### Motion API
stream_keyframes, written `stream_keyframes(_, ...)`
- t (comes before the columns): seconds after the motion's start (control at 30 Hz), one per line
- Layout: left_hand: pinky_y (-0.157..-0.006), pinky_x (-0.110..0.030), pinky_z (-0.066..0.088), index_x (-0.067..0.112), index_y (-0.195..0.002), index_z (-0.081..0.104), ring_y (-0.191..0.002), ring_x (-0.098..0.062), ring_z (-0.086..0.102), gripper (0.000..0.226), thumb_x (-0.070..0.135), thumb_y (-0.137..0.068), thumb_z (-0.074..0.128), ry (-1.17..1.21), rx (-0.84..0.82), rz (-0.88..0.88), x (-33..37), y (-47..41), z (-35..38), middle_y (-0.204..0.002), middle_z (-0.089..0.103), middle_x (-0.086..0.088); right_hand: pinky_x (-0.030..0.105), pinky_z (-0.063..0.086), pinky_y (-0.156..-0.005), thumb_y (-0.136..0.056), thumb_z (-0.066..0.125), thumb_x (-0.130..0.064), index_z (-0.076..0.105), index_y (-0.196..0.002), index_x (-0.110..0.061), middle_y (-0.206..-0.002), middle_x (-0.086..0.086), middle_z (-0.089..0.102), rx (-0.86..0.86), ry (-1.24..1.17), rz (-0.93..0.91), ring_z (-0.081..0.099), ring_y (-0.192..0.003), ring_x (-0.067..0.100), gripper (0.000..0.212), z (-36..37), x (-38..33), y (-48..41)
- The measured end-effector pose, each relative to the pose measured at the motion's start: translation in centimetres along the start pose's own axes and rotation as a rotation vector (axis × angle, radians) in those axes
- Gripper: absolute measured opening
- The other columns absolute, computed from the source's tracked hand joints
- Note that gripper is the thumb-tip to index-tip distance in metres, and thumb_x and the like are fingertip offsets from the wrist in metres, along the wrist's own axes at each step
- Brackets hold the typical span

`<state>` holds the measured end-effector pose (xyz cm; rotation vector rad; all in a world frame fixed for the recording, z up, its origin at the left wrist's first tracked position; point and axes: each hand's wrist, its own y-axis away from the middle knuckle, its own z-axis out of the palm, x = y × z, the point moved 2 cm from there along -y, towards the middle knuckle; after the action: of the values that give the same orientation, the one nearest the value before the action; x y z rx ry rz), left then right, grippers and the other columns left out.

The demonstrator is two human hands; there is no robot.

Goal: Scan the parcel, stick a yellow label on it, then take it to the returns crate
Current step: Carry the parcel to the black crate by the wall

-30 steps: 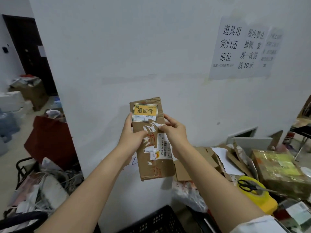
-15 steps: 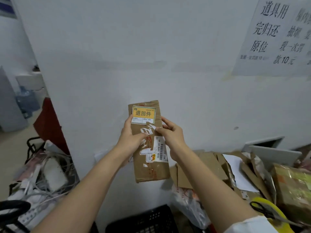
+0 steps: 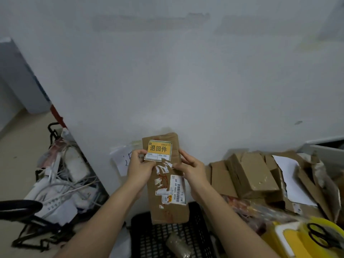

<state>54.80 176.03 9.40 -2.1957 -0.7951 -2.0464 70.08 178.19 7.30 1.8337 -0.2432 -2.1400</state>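
I hold a flat brown cardboard parcel (image 3: 167, 205) upright in front of the white wall. A yellow label (image 3: 158, 150) with black characters is stuck near its top, and a white barcode sticker (image 3: 176, 189) sits lower on its right side. My left hand (image 3: 139, 167) grips the parcel's left edge, with the thumb beside the label. On the right edge, my right hand (image 3: 193, 169) holds it just below the label. Under the parcel stands a black mesh crate (image 3: 149, 237) with a brownish wrapped item (image 3: 178, 246) inside.
Several flattened and closed cardboard boxes (image 3: 255, 175) pile up on the right. A yellow container (image 3: 290, 243) with black scissors (image 3: 320, 235) on it sits at the lower right. White cables and power strips (image 3: 61, 185) fill a cart on the left, near a black chair base (image 3: 20, 209).
The view has tilted down and the parcel now hangs lower, right over the black crate. The wall notice has left the view. Both hands still hold the parcel.
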Motion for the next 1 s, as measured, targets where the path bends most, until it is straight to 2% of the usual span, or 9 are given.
stream_keyframes(0.17,-0.085,-0.045,0.055,0.011,-0.091,0.056,-0.100,-0.029,0.063,0.009,0.005,-0.086,0.060,-0.091,0.129,0.000,-3.5,-2.8,0.5,-0.112,0.063,-0.010,0.024,0.057,-0.060,-0.079,0.062,0.011,0.052,-0.136,-0.018,-0.115,0.007,0.070,0.023,-0.014,0.074,0.073,-0.075,0.015,0.065,-0.9,3.4,-1.2)
stream_keyframes(0.3,-0.077,-0.035,0.052,0.015,-0.074,0.058,-0.092,-0.026,0.061,0.013,0.008,-0.083,0.065,-0.180,0.204,0.008,-6.7,-3.7,0.6,-0.092,0.062,-0.005,0.026,0.057,-0.059,-0.077,0.062,0.014,0.057,-0.131,-0.018,-0.112,0.006,0.070,0.045,-0.016,0.125,0.072,-0.076,0.018,0.062,-1.7,6.2,-2.0)
stream_keyframes(0.37,-0.071,-0.029,0.046,0.017,-0.074,0.060,-0.085,-0.023,0.059,0.012,0.011,-0.083,0.067,-0.238,0.225,0.011,-8.3,-3.9,0.6,-0.092,0.062,-0.006,0.027,0.058,-0.061,-0.077,0.064,0.011,0.058,-0.130,-0.019,-0.108,0.005,0.071,0.061,-0.019,0.148,0.073,-0.078,0.021,0.061,-1.8,7.8,-2.2)
stream_keyframes(0.5,-0.076,-0.040,0.054,0.020,-0.071,0.056,-0.080,-0.024,0.062,0.020,0.007,-0.084,0.064,-0.194,0.206,-0.038,-11.1,-3.9,1.4,-0.080,0.062,-0.002,0.033,0.060,-0.065,-0.077,0.071,0.002,0.053,-0.134,-0.025,-0.106,0.012,0.069,0.059,-0.008,0.196,0.074,-0.076,0.023,0.065,-2.1,10.5,-1.9)
stream_keyframes(0.6,-0.075,-0.040,0.054,0.020,-0.070,0.054,-0.077,-0.022,0.060,0.023,0.005,-0.085,0.063,-0.168,0.215,-0.076,-12.1,-3.9,1.7,-0.077,0.059,0.002,0.034,0.059,-0.065,-0.077,0.071,0.001,0.050,-0.137,-0.022,-0.107,0.015,0.070,0.056,-0.010,0.230,0.074,-0.079,0.025,0.067,-2.4,11.8,-2.1)
stream_keyframes(0.73,-0.078,-0.043,0.056,0.023,-0.071,0.053,-0.083,-0.027,0.063,0.026,0.002,-0.084,0.062,-0.173,0.185,-0.099,-13.4,-4.2,1.7,-0.078,0.059,0.002,0.038,0.060,-0.070,-0.080,0.070,-0.001,0.049,-0.138,-0.020,-0.108,0.016,0.071,0.069,-0.039,0.270,0.073,-0.088,0.031,0.065,-2.9,13.2,-2.5)
stream_keyframes(0.83,-0.080,-0.045,0.057,0.024,-0.072,0.052,-0.087,-0.028,0.064,0.028,0.000,-0.084,0.061,-0.186,0.175,-0.141,-15.0,-4.8,1.6,-0.080,0.059,0.002,0.033,0.060,-0.066,-0.080,0.069,0.000,0.049,-0.137,-0.018,-0.104,0.013,0.073,0.073,-0.033,0.297,0.074,-0.085,0.028,0.063,-3.1,14.4,-2.9)
stream_keyframes(0.93,-0.079,-0.040,0.056,0.019,-0.079,0.056,-0.087,-0.023,0.062,0.020,0.001,-0.084,0.062,-0.214,0.180,-0.191,-17.7,-5.7,1.5,-0.082,0.059,0.003,0.028,0.059,-0.061,-0.080,0.068,0.002,0.049,-0.137,-0.014,-0.105,0.012,0.073,0.085,-0.059,0.345,0.074,-0.082,0.023,0.062,-3.3,16.5,-3.4)
stream_keyframes(1.0,-0.069,-0.029,0.052,0.015,-0.085,0.058,-0.080,-0.016,0.060,0.014,0.001,-0.084,0.062,-0.204,0.173,-0.241,-20.3,-6.2,1.4,-0.083,0.059,0.003,0.028,0.059,-0.061,-0.080,0.067,0.003,0.049,-0.136,-0.013,-0.105,0.012,0.073,0.091,-0.079,0.386,0.074,-0.083,0.023,0.061,-3.4,18.6,-3.8)
